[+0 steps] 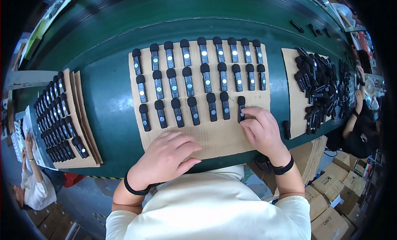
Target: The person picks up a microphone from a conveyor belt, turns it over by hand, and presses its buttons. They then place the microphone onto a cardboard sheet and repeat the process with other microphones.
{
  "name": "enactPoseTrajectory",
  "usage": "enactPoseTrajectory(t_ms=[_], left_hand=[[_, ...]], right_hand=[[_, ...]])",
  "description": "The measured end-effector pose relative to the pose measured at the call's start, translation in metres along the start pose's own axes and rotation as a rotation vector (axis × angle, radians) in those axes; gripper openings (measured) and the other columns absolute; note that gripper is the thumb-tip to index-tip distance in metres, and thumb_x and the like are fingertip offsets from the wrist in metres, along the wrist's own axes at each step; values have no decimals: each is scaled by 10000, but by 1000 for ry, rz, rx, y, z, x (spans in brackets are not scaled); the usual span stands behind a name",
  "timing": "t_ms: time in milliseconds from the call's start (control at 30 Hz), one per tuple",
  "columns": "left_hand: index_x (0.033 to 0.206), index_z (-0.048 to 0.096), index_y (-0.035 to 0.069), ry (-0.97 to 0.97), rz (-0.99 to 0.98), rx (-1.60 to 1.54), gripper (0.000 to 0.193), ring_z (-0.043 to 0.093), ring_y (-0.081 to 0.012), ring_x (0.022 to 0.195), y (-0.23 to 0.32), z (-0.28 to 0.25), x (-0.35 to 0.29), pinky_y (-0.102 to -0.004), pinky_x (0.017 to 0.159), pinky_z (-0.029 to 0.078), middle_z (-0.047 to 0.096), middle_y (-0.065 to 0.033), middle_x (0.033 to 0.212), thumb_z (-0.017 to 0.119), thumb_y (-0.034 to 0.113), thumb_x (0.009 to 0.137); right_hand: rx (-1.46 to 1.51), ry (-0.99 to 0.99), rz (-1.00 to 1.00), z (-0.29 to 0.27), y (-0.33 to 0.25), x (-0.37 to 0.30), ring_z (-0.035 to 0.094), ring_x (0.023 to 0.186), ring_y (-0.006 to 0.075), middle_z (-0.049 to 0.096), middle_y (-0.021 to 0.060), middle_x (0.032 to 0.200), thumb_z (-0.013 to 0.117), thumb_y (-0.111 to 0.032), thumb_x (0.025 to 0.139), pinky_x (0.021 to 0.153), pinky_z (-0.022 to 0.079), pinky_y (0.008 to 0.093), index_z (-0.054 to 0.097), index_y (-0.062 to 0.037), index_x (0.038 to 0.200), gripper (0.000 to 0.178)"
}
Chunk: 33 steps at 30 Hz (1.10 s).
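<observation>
Small black microphones with foam caps and pale round spots stand out in three rows on a cardboard sheet (pixel 223 141) in front of me. My right hand (pixel 262 130) pinches the last microphone (pixel 241 103) of the nearest row between thumb and fingers, its foam end pointing away from me. That microphone lies apart from its left neighbour (pixel 224 105). Over the sheet's near left edge, my left hand (pixel 167 153) is held with fingers loosely bent and thumb apart, nothing in it. Closest above it are the microphones (pixel 177 112) of the nearest row.
At right, another cardboard sheet (pixel 294 116) bears a heap of loose microphones (pixel 316 87); one microphone (pixel 286 129) lies at its near edge. Stacked cardboard (pixel 89 136) with rows of microphones is at left on the green table (pixel 109 99). Co-workers sit at both sides; cartons (pixel 331 186) stand lower right.
</observation>
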<state>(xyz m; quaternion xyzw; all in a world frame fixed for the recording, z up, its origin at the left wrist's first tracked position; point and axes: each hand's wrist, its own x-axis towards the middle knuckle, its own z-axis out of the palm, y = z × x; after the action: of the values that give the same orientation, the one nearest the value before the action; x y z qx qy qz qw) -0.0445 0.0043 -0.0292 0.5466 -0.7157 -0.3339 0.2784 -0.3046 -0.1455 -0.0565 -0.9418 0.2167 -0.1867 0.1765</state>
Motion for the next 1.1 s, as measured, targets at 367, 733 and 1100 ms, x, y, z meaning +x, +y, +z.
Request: enactPoseTrajectory(t_ms=[367,733,1100], left_hand=[[990,674,76,-2,11,38,255,616,-285,914,2,-2,3,-397,823,485,647,-75,990,765,186,779],[939,670,44,116,42,-21,212,645,-297,870,-1,-5,6,-395,799,498,685,-95,932,759,134,769],[1058,662,16,351,85,-87,302,641,-323,887,18,-14,23,-408,799,501,684,-128,1001,747,139,796]], right_hand=[[-93,67,176,-23,8,-14,609,976,319,607,136,1078,751,-4,725,810,502,388,596,-49,985,306],[-202,-41,920,-63,15,-89,603,874,298,606,148,947,727,-12,784,783,494,360,577,0,1024,284],[421,31,60,-29,-51,43,595,754,251,641,104,888,750,9,758,694,468,338,614,-13,1039,313]])
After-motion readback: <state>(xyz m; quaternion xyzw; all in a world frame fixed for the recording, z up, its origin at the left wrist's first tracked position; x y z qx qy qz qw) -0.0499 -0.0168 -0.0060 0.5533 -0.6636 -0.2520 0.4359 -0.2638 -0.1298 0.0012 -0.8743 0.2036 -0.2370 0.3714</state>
